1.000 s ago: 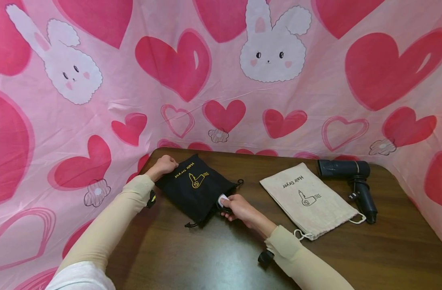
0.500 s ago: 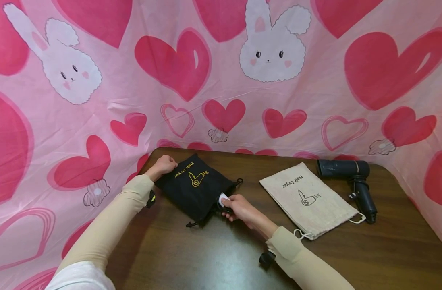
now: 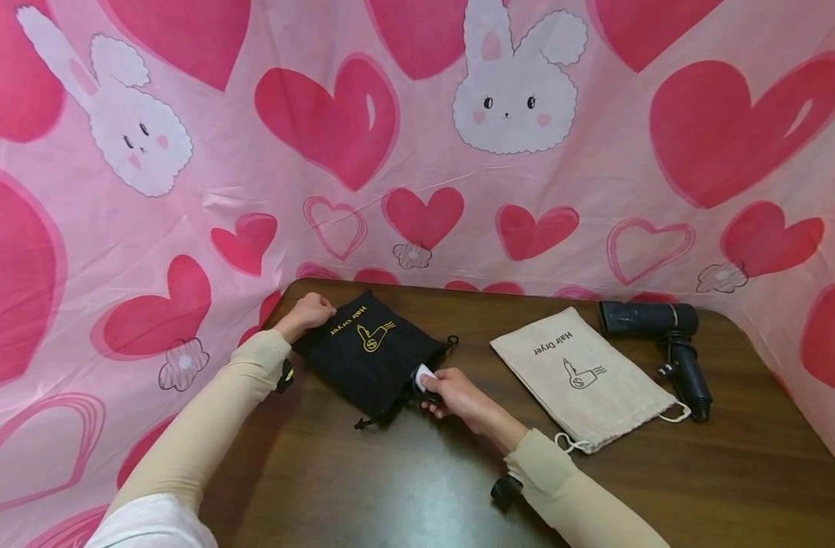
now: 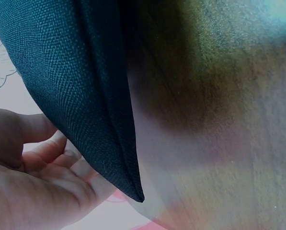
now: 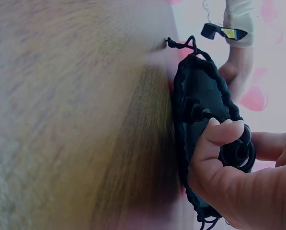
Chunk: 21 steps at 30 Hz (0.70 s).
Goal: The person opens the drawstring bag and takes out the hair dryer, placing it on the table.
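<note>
A black drawstring bag (image 3: 352, 369) printed with a yellow "Hair Dryer" and a dryer drawing lies on the table, its gathered mouth facing right. At the bag's far-left end, my left hand (image 3: 309, 310) pinches the edge of the cloth; the left wrist view shows thumb and fingers by the bag's pointed corner (image 4: 128, 177). My right hand (image 3: 458, 397) grips a white-and-black item (image 3: 424, 376) at the open mouth, fingers curled round it. In the right wrist view a looped black cord (image 5: 243, 154) shows in that hand, and a black cord fitting (image 5: 196, 111) sits inside the mouth.
To the right lies a beige drawstring bag (image 3: 561, 403) with the same print in black. A black hair dryer (image 3: 646, 320) rests beyond it, handle toward the near side. Pink heart-and-bunny cloth (image 3: 417, 175) closes off the wooden table's (image 3: 362, 487) far and side edges.
My right hand and the item in it have shifted very slightly to the right, and the near drawstring end has moved a little with them. The left hand keeps its place.
</note>
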Each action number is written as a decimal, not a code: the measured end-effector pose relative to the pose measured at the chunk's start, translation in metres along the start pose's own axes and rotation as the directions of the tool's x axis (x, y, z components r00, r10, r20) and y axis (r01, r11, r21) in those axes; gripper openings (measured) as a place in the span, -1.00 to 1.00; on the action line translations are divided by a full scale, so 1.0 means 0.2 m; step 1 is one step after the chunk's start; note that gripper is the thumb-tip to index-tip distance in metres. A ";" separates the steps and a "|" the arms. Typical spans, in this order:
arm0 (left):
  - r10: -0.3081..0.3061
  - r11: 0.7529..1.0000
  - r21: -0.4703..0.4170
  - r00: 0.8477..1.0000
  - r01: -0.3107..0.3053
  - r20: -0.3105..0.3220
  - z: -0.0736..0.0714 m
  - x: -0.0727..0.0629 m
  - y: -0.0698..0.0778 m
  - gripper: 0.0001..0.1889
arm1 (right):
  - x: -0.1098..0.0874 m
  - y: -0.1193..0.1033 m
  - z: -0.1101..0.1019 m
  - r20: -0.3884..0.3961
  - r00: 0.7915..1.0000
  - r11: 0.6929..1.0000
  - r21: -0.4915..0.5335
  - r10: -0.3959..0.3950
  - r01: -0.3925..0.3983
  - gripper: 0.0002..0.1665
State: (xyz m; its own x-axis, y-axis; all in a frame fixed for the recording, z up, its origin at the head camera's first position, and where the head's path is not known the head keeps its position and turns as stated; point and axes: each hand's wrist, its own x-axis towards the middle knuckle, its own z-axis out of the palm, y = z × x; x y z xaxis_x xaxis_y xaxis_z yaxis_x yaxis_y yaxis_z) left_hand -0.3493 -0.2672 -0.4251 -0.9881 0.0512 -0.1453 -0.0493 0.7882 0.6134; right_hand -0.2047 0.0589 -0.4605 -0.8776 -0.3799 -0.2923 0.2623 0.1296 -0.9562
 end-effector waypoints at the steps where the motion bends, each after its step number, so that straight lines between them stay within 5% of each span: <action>1: -0.003 1.000 -0.002 1.000 0.003 0.002 0.00 0.00 0.00 -0.59 | 0.00 0.00 0.00 0.000 1.000 1.000 0.001 0.001 -0.001 -0.71; 21: -0.010 1.000 -0.017 1.000 0.010 -0.001 0.00 -0.01 0.00 -0.63 | -0.03 0.00 -0.01 -0.009 1.000 1.000 0.023 0.005 -0.005 -0.70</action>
State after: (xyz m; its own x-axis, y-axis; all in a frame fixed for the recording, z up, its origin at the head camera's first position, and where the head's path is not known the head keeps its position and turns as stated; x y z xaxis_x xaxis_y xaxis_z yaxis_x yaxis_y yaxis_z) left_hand -0.3481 -0.2676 -0.4252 -0.9876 0.0428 -0.1510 -0.0619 0.7781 0.6251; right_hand -0.2009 0.0627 -0.4579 -0.8798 -0.3713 -0.2968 0.2755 0.1106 -0.9549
